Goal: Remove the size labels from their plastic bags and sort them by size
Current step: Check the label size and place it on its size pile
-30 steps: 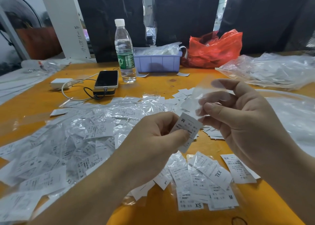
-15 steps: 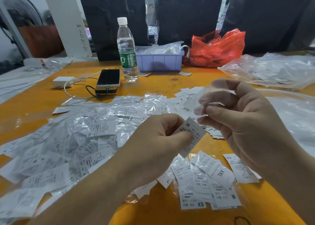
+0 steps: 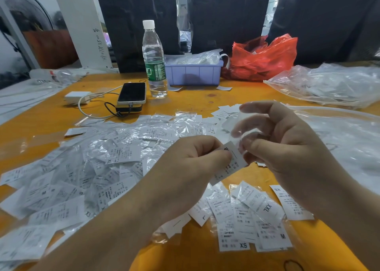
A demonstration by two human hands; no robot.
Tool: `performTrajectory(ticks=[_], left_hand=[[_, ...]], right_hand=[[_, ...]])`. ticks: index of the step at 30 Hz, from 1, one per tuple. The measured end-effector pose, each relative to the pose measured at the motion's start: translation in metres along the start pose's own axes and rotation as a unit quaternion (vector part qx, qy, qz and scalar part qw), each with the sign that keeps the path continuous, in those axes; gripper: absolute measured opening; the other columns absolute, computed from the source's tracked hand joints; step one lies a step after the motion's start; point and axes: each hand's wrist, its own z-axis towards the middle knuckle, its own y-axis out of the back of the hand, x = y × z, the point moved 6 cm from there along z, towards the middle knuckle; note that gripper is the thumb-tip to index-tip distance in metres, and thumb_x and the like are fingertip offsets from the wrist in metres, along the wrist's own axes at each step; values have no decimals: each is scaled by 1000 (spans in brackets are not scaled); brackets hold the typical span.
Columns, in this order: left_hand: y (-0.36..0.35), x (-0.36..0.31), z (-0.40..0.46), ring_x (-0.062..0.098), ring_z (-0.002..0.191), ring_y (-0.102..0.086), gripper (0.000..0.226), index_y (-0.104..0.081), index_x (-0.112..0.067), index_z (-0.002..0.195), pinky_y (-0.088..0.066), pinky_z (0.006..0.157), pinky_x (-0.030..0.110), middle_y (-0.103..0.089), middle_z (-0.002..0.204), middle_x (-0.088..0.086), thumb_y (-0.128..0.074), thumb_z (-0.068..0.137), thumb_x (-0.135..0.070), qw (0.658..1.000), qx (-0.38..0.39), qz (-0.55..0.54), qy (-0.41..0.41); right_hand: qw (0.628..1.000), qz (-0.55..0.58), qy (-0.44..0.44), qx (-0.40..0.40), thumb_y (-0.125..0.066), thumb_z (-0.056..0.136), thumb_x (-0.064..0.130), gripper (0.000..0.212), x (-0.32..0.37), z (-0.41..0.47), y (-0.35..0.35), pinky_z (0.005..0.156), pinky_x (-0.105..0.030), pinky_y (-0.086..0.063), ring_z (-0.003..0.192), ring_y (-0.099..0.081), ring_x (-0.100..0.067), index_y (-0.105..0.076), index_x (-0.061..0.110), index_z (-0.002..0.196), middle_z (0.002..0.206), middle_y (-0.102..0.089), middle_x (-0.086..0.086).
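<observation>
Toward the table's [image 3: 205,102] left edge I see the big heap of bagged labels [image 3: 86,168] untouched, so most of the work remains. My left hand [image 3: 185,172] pinches a label [image 3: 231,163] between thumb and fingers above the table's middle, just beside my right hand [image 3: 287,145], whose curled fingers clutch an empty clear bag [image 3: 244,125]. By the near edge a few loose labels [image 3: 253,217] lie overlapping, with XS, M, XXL mixed: barely sorted yet, I judge.
</observation>
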Motion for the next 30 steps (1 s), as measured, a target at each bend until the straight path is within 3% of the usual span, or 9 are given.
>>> performTrajectory(ticks=[10, 13, 15, 17, 21, 25, 30], left_hand=[[-3, 2, -1, 9, 54, -42, 34, -67, -17, 77, -34, 49, 20, -54, 58, -10, -49, 73, -47, 997, 32, 62, 35], [1, 3, 0, 13, 58, -43, 35, -69, -17, 79, -36, 53, 27, -56, 61, -8, -50, 72, -46, 997, 17, 57, 46], [4, 4, 1, 14, 58, -43, 35, -67, -13, 79, -35, 54, 31, -56, 61, -6, -51, 72, -44, 998, 6, 47, 47], [7, 5, 1, 11, 55, -44, 34, -68, -14, 79, -36, 52, 27, -57, 62, -5, -53, 72, -44, 998, -4, 33, 44], [10, 4, 1, 3, 50, -46, 30, -70, -19, 81, -37, 46, 16, -59, 59, -11, -55, 73, -44, 999, -19, 11, 33], [12, 4, 2, 13, 54, -43, 27, -69, -18, 78, -34, 46, 22, -56, 59, -7, -58, 73, -41, 999, -24, -24, 28], [12, 4, 2, 14, 55, -43, 23, -70, -20, 79, -34, 46, 22, -57, 61, -6, -58, 74, -39, 998, -26, -46, 22]], right_hand=[[1000, 14, -3, 11, -54, 89, -12, 39, -2, 0, -2, 54, -27, -50, 62, -64, -19, -55, 18, 113, 80, -66, -1], [1000, 13, -5, 16, -57, 76, 0, 42, -2, -1, -4, 54, -27, -48, 62, -63, -19, -55, 20, 113, 80, -66, -2], [1000, 11, -6, 22, -56, 76, -3, 45, -2, -1, -4, 54, -27, -47, 63, -63, -20, -55, 20, 114, 81, -66, -3], [1000, 9, -4, 29, -57, 80, -9, 46, -2, -2, -4, 54, -27, -46, 63, -62, -20, -54, 19, 116, 82, -66, -3], [1000, 13, -5, 21, -59, 71, 1, 48, 1, -3, -4, 53, -27, -47, 61, -61, -17, -54, 20, 116, 81, -65, -3], [1000, 0, -2, 6, -58, 83, -17, 48, 2, -2, -2, 54, -28, -46, 61, -61, -16, -54, 19, 115, 81, -65, -2], [999, 29, -25, -2, -63, 77, -19, 53, 2, -1, -2, 54, -28, -44, 59, -56, -17, -56, 18, 114, 78, -63, -4]])
